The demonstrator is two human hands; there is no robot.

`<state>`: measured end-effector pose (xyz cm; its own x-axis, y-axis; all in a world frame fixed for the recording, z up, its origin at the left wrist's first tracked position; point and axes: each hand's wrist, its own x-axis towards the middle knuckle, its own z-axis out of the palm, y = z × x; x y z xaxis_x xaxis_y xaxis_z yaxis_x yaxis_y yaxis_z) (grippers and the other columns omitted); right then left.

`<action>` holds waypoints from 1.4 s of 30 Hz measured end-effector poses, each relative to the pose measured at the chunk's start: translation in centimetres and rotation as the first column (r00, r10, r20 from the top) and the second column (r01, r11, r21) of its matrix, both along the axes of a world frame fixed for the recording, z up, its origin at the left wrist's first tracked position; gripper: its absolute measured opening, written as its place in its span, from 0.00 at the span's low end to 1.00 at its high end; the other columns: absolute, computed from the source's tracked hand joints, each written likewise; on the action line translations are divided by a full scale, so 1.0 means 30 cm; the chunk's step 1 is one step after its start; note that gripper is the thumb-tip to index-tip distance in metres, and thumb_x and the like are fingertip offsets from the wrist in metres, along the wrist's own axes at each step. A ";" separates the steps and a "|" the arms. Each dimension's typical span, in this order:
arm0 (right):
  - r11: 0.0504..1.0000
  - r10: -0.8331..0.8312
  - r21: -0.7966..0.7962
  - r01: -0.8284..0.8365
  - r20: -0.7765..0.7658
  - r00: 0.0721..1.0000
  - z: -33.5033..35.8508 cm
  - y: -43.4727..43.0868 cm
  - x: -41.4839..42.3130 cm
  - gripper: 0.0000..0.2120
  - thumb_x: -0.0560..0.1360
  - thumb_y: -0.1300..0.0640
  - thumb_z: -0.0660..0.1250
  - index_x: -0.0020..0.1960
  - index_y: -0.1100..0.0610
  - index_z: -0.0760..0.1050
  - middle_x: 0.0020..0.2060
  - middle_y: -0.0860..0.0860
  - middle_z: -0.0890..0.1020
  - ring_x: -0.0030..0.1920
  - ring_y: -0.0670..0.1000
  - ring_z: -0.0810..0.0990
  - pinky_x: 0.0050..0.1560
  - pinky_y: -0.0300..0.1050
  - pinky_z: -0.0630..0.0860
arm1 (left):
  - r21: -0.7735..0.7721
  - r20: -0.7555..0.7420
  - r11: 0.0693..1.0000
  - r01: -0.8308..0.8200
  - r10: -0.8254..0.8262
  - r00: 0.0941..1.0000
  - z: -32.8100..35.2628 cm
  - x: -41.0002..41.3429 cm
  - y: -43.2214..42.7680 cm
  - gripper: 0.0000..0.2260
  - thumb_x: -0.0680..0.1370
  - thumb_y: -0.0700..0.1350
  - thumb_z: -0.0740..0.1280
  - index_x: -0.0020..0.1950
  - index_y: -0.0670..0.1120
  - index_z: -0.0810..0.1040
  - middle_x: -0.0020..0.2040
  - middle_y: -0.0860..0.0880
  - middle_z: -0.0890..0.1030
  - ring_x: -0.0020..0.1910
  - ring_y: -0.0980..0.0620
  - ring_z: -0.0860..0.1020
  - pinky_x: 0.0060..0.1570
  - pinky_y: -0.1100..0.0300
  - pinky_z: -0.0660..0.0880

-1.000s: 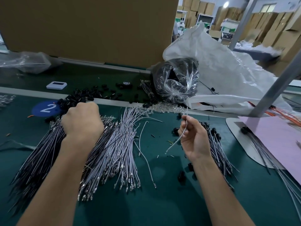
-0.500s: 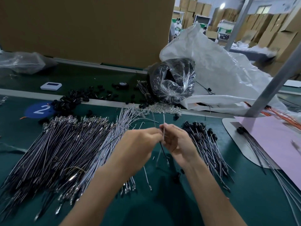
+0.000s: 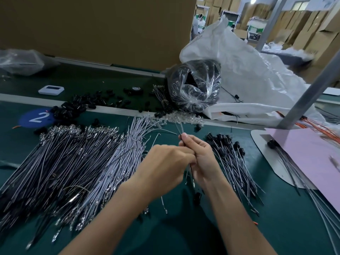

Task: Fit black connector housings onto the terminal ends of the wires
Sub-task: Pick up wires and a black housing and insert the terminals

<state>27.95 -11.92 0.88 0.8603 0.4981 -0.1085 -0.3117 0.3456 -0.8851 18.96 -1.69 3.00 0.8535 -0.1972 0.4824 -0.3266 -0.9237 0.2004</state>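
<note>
**A:** From the head camera, where is the work?

**B:** Centre of the frame. The right hand (image 3: 201, 159) pinches a wire (image 3: 178, 128) between thumb and forefinger. The left hand (image 3: 165, 164) is pressed against it from the left, its back to the camera.

**A:** Is the left hand grasping anything?

**B:** I cannot tell. Its fingers curl out of sight behind the back of the hand.

**A:** How does the wire lie?

**B:** Its long axis is nearly upright in the frame, leaning slightly to the upper left. The upper end juts out above the right fingertips. The lower stretch hangs between the wrists towards the green mat (image 3: 276, 227).

**A:** And a housing?

**B:** A dark bit at the right fingertips may be one, but it is too small and blurred to be sure. The loose housings (image 3: 73, 107) lie upper left, well apart from both hands and nearer the left one. Unfitted wires (image 3: 73, 162) fan out on the left. The finished wires (image 3: 231, 157), capped in black, lie just right of the right hand.

**A:** What does the next move turn on?

**B:** In my judgement, on the axis. A housing must slide along the wire's upright line onto its terminal, so its bore has to match that lean while the right hand steadies the wire.
</note>
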 end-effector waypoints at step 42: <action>0.741 -0.224 -0.199 0.641 0.827 0.515 -0.040 -0.020 -0.006 0.03 0.76 0.62 0.71 0.47 0.56 0.83 0.41 0.51 0.83 0.39 0.51 0.81 0.40 0.45 0.79 | -0.986 -0.168 -0.007 -0.169 -0.049 0.985 -0.076 0.091 0.139 0.13 0.79 0.31 0.64 0.50 0.46 0.84 0.44 0.50 0.86 0.44 0.53 0.84 0.48 0.63 0.80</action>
<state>27.77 -12.52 -0.33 0.8245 0.1081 0.5555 0.5641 -0.2346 -0.7916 21.69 2.48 0.72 0.8963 0.4413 0.0436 -0.1564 0.2225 0.9623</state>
